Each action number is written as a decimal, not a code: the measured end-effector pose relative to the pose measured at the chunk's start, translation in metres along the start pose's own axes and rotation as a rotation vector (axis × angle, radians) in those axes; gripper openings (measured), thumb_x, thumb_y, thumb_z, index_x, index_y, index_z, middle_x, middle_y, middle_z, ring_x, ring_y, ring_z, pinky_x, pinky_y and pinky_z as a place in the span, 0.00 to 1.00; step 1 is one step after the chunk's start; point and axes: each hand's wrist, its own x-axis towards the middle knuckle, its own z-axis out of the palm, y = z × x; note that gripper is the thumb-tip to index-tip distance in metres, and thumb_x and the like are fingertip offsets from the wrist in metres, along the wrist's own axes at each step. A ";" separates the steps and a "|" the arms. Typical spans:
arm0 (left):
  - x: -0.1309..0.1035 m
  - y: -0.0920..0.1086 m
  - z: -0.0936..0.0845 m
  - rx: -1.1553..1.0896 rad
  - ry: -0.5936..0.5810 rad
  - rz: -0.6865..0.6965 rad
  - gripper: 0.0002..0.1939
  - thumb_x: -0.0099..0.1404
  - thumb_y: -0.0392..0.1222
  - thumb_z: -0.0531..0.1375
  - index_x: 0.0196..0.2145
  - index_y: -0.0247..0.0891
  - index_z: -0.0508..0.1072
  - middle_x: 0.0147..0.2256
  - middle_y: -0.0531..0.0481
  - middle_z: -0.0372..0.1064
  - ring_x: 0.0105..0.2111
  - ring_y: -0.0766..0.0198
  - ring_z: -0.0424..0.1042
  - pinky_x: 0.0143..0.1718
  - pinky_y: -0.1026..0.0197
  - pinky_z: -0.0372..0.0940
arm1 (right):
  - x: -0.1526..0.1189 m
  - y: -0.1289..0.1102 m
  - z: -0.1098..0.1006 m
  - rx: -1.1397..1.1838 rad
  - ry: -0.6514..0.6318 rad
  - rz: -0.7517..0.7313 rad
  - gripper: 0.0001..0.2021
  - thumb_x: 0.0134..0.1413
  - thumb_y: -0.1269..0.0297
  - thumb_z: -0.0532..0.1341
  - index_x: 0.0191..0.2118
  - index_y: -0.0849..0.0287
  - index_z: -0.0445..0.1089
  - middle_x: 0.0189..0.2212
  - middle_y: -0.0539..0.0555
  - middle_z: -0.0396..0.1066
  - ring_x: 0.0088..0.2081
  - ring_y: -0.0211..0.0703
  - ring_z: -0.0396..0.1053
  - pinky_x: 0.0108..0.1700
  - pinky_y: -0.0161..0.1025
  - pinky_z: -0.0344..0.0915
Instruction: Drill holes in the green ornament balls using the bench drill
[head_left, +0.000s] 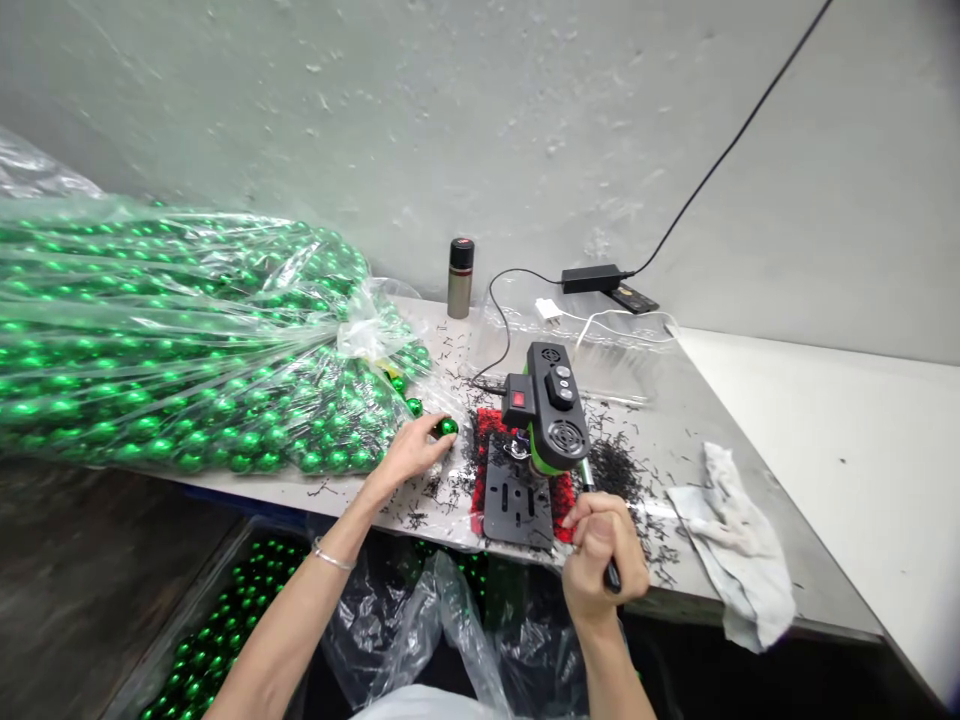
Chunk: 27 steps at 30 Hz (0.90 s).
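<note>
My left hand (412, 448) pinches a shiny green ball ornament (448, 426) between thumb and fingers, just left of a small bench press machine (556, 405). My right hand (606, 545) is wrapped round the machine's lever handle (613, 577), whose black end sticks out below the fist. The machine has a black and green head with round vents and a red switch, above a dark slotted base plate (517, 505). A red mat (480, 500) shows under the plate. More green balls (414, 407) lie at the mouth of a big clear bag (352, 330), close to my left hand.
Small black bits (615, 468) litter the table around the machine. Behind it are a spray can or bottle (460, 280), a power adapter (592, 278) and a clear plastic tray (637, 385). A white cloth (739, 545) hangs over the front edge. Below, a lined bin (225, 620) holds green balls.
</note>
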 end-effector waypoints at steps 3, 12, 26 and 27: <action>-0.015 0.007 0.010 -0.649 -0.024 -0.165 0.25 0.62 0.55 0.63 0.51 0.36 0.74 0.44 0.43 0.76 0.40 0.57 0.77 0.39 0.57 0.69 | -0.001 0.001 0.000 0.009 0.009 -0.006 0.17 0.63 0.75 0.52 0.22 0.58 0.58 0.21 0.47 0.61 0.25 0.35 0.63 0.27 0.36 0.59; -0.059 0.027 0.087 -0.795 -0.165 -0.353 0.30 0.57 0.56 0.68 0.51 0.34 0.74 0.26 0.52 0.72 0.23 0.67 0.69 0.26 0.64 0.64 | -0.001 0.000 -0.001 -0.020 -0.019 0.005 0.17 0.63 0.74 0.52 0.22 0.57 0.58 0.22 0.48 0.62 0.26 0.35 0.63 0.29 0.36 0.60; -0.049 0.041 0.102 0.131 -0.092 0.272 0.15 0.71 0.46 0.58 0.51 0.37 0.73 0.46 0.41 0.74 0.47 0.52 0.75 0.49 0.51 0.69 | 0.000 -0.001 -0.002 -0.014 -0.039 -0.013 0.15 0.62 0.75 0.53 0.24 0.57 0.59 0.23 0.48 0.63 0.27 0.36 0.64 0.29 0.36 0.61; -0.048 0.041 0.104 0.153 -0.088 0.279 0.15 0.71 0.46 0.58 0.50 0.36 0.73 0.46 0.41 0.74 0.46 0.52 0.74 0.49 0.51 0.69 | 0.000 -0.001 -0.003 -0.017 -0.041 -0.017 0.15 0.62 0.75 0.53 0.24 0.57 0.59 0.23 0.48 0.63 0.27 0.36 0.64 0.29 0.36 0.61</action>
